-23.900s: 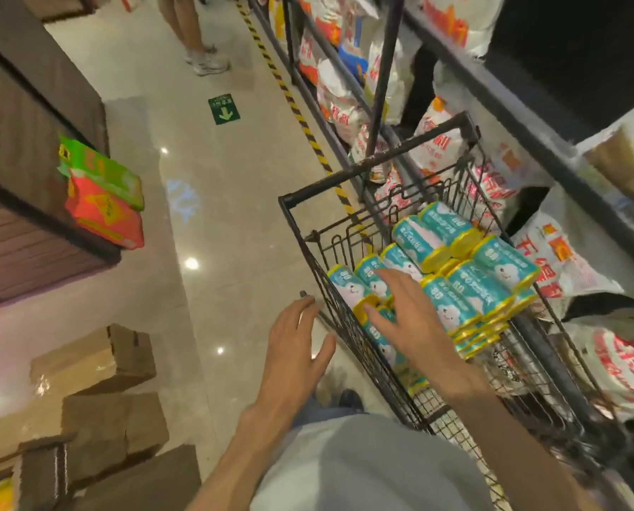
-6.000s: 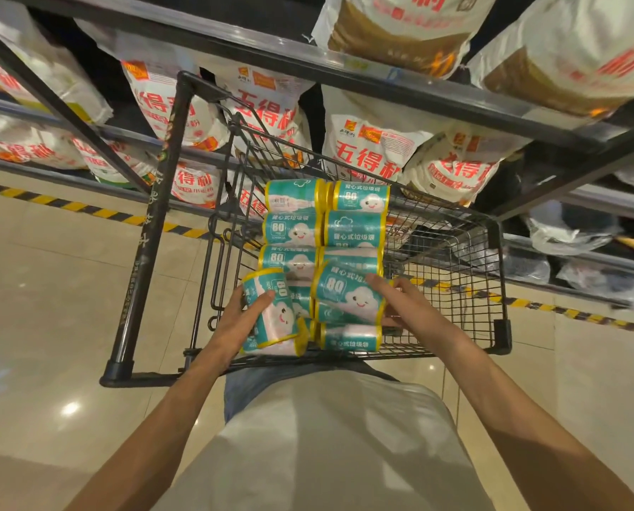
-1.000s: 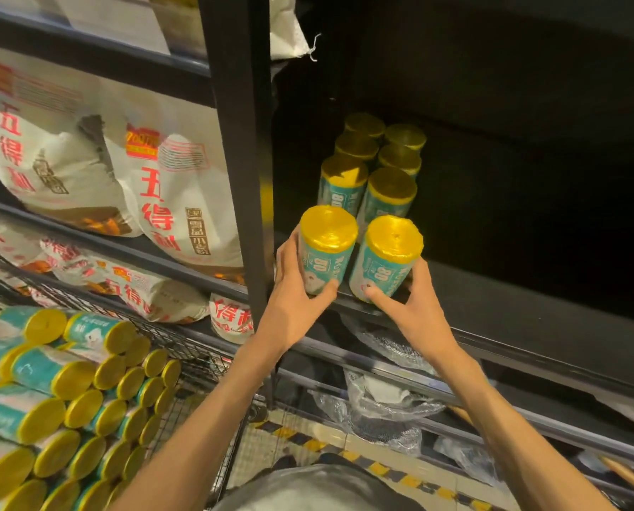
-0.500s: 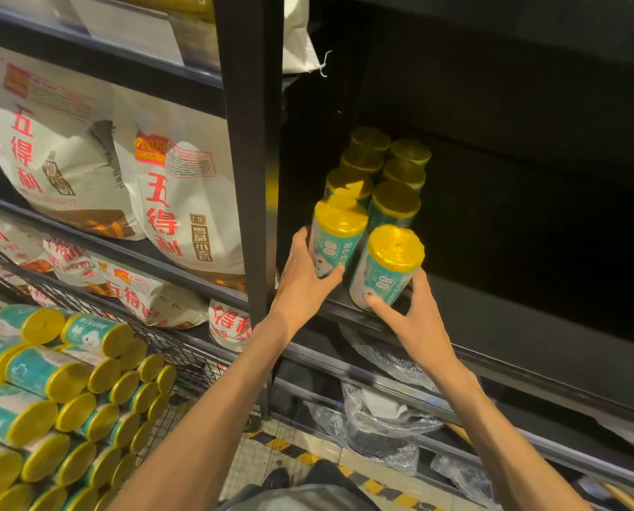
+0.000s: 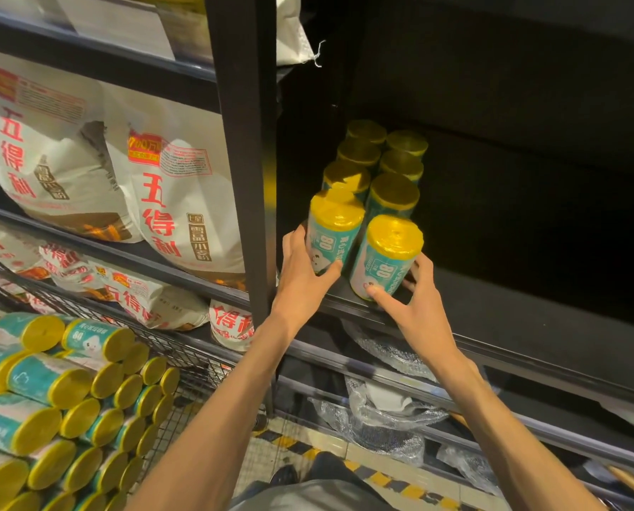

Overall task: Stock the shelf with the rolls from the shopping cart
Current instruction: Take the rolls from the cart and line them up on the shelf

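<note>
Two teal, yellow-capped rolls going onto the black shelf (image 5: 500,322), centre frame.

My left hand (image 5: 302,274) grips the left roll (image 5: 332,234); my right hand (image 5: 415,307) pinches the right roll (image 5: 385,258), seemingly tilted at the lip. Released unseated, it tips off; a shove topples the rows behind (image 5: 378,160).

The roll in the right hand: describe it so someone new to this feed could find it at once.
Start at the black upright post and look just right of it, at the dark shelf holding two rows of standing teal rolls with yellow tops. The roll is the front one of the right row, gripped near its base by the right hand. Unlike its neighbours, it leans and sits nearest the shelf edge.
</note>
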